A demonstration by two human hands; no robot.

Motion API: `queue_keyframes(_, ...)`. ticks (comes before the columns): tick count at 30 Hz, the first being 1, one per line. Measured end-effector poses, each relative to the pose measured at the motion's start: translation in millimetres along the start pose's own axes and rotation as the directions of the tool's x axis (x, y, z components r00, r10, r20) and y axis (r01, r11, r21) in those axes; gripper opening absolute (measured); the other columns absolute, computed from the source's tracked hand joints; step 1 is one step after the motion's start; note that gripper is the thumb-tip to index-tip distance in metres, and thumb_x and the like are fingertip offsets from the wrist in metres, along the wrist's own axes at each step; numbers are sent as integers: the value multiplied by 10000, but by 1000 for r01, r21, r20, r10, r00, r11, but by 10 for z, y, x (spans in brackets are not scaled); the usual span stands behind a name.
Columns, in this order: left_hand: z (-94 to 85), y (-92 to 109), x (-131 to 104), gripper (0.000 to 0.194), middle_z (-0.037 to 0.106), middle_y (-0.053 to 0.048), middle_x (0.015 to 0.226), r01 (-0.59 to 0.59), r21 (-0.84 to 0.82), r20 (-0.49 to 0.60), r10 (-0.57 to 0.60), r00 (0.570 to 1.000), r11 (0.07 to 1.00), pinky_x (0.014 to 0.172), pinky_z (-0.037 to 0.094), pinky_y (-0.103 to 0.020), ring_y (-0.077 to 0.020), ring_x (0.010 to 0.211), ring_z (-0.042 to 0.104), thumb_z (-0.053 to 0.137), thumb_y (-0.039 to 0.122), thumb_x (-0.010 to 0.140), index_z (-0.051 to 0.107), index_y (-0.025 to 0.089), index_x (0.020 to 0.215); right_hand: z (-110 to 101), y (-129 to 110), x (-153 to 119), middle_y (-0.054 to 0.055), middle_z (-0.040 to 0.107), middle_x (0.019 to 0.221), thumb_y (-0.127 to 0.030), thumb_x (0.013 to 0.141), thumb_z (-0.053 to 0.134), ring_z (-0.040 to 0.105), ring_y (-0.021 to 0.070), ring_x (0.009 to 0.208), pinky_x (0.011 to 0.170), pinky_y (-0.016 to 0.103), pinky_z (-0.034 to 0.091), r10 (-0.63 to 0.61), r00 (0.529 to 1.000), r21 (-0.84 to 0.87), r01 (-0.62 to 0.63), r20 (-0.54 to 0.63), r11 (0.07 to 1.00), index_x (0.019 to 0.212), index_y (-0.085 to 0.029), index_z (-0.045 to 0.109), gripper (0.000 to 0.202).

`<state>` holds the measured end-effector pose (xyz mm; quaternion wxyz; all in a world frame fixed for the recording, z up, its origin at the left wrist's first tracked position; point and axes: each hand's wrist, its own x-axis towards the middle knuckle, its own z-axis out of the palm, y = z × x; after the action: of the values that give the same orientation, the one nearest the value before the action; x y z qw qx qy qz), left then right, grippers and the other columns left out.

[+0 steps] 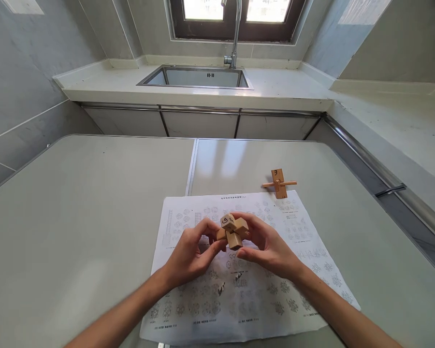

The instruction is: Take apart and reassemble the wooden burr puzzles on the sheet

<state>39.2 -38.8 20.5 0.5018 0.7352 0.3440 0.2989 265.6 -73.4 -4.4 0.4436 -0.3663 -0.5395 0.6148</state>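
A small wooden burr puzzle [234,233] of interlocking blocks is held above a printed sheet, with a dark mark on its top block. My left hand [197,249] pinches its left side between thumb and fingers. On the opposite side, my right hand [264,244] grips it, thumb at the lower right and fingers behind. The far side of the puzzle and some fingertips are hidden. Beneath both hands lies the large paper sheet [188,309], covered in small line diagrams and captions, with two small torn spots near its middle.
A second wooden puzzle [280,183], a flat marked piece crossed by a thin rod, lies at the sheet's far right corner. The pale table [76,217] has a seam near its middle. Beyond it are a counter [286,89], a sink [203,77] and a faucet [235,43].
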Motion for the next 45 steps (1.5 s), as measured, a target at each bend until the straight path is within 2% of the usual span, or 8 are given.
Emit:
queue_keyframes(3,5,2,1,89,726,-25,833,-16,10,-4,16,1000,1000,656,496,-242,-146,748,669,608,258,1009,579,199,949,22,-18,-1,88,687,1338,-361,867,857,678,270,1225,1064,452,566,4,999,-19,-5,-32,1000,1402,-291,569,612)
queue_keyframes(12,20,-8,-12,120,711,-33,849,22,-40,32,-21,999,999,615,489,-229,-155,761,672,594,300,1022,577,198,962,48,-120,-9,50,725,1057,-354,803,868,703,234,937,877,383,592,-36,992,-234,6,-125,972,1257,-238,619,531)
queue_keyframes(19,19,-33,-16,54,693,-10,819,-35,20,41,34,999,999,591,443,-222,-129,696,633,583,228,1005,556,202,967,67,-68,-17,-2,695,915,-328,806,866,642,170,781,798,331,557,-50,993,-217,26,-108,976,1256,-246,586,536)
queue_keyframes(23,13,-19,-19,51,712,-14,830,-59,39,36,57,998,998,649,480,-234,-140,745,663,580,229,1011,568,201,971,68,-70,-24,-27,659,824,-329,826,851,624,163,757,791,325,538,-30,995,-213,9,-94,977,1280,-240,582,535)
queue_keyframes(32,2,-21,-9,43,728,-8,825,-114,84,12,114,993,990,692,493,-250,-136,738,662,596,191,994,560,204,973,14,-87,-19,12,725,915,-435,858,851,663,175,775,742,324,572,-57,997,-204,47,-44,978,1341,-255,591,577)
queue_keyframes(37,1,10,-10,58,728,-7,813,-103,54,13,102,995,993,696,498,-252,-136,735,663,586,199,1002,553,204,955,-35,-86,-27,11,735,893,-447,871,850,714,194,841,820,349,591,-35,999,-140,34,-4,990,1352,-253,576,586)
queue_keyframes(42,-5,26,-8,68,737,-15,823,-63,27,-4,64,998,998,677,492,-246,-141,748,674,597,213,1004,559,204,948,-60,-70,-43,49,734,919,-487,1036,626,695,174,728,672,317,566,17,1000,-94,-15,24,995,1407,-231,549,457)
queue_keyframes(45,2,19,-8,91,735,-16,807,-55,7,-10,55,998,998,696,500,-260,-140,732,665,603,214,998,553,201,923,-55,-63,-45,49,734,904,-467,1059,592,688,171,702,653,312,556,25,1000,-108,-23,13,994,1427,-231,537,441)
